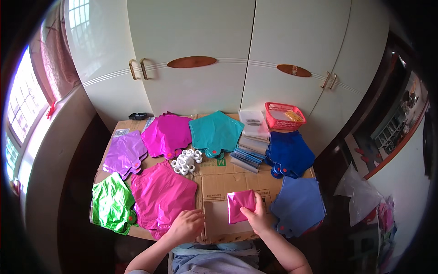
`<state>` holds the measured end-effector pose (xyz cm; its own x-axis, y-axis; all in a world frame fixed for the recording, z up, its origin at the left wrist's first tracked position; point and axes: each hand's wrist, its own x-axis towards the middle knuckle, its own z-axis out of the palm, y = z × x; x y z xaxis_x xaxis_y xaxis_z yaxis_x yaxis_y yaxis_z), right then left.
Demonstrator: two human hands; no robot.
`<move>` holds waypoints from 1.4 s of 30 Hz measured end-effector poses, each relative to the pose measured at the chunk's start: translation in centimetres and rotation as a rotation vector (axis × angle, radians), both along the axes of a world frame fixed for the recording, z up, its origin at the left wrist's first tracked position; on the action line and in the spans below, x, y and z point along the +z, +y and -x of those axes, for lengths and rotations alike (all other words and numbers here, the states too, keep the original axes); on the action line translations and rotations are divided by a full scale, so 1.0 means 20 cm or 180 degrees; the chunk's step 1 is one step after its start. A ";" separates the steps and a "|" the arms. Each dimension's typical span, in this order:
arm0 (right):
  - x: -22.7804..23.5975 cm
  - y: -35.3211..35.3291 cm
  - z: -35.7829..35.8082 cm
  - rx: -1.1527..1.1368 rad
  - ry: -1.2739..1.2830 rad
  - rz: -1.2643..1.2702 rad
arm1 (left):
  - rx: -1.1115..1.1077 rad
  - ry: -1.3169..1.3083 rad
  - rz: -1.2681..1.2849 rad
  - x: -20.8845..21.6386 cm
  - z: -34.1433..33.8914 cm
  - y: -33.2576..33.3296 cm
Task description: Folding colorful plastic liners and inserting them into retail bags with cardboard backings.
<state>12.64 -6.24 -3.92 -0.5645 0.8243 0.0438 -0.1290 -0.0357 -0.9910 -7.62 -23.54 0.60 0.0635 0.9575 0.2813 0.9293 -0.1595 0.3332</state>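
My right hand (258, 214) grips a folded pink foil balloon (240, 208), a flat shiny rectangle, with the thumb on top near its right edge. It is held over the near middle of a cardboard sheet. To the left, my left hand (187, 226) holds nothing that I can see; its fingers are loosely bent and slightly apart. That hand lies at the lower right edge of a stack of flat pink foil balloons (164, 194), partly covering it. The undersides of its fingers are hidden.
Around the cardboard-topped table (214, 182) lie green (112, 203), lilac (124, 150), magenta (166, 132), teal (216, 132), dark blue (292, 153) and grey-blue (299, 203) foil stacks. White rings (185, 162), packets (248, 153) and a red basket (283, 116) stand among them. Cabinets (191, 27) rise behind.
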 end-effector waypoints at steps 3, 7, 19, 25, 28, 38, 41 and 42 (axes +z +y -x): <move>0.01 -0.05 0.03 0.0061 -0.0857 -0.0898 | -0.0130 0.0024 -0.0027 -0.03 -0.05 -0.02; 0.06 -0.11 0.02 0.0206 -0.0969 -0.1560 | -0.0240 -0.0082 0.0126 -0.09 -0.07 -0.05; -0.01 -0.20 0.01 0.0429 -0.1095 -0.1431 | -0.0538 0.0203 0.0093 -0.11 -0.15 -0.03; -0.02 -0.19 0.01 0.0376 -0.1189 -0.1455 | -0.0846 0.0423 0.0164 -0.07 -0.13 0.02; -0.02 -0.19 0.02 0.0373 -0.1206 -0.1533 | -0.0921 0.0542 0.0289 -0.04 -0.12 0.05; 0.12 -0.15 0.02 0.1061 -0.2997 -0.1903 | -0.1299 0.0481 0.0275 -0.06 -0.08 0.13; 0.16 -0.09 -0.03 0.0768 -0.2798 -0.3274 | -0.1392 0.0437 0.0229 -0.04 -0.08 0.16; 0.16 -0.07 -0.04 0.0745 -0.2698 -0.3480 | -0.1428 0.0423 0.0185 -0.03 -0.07 0.17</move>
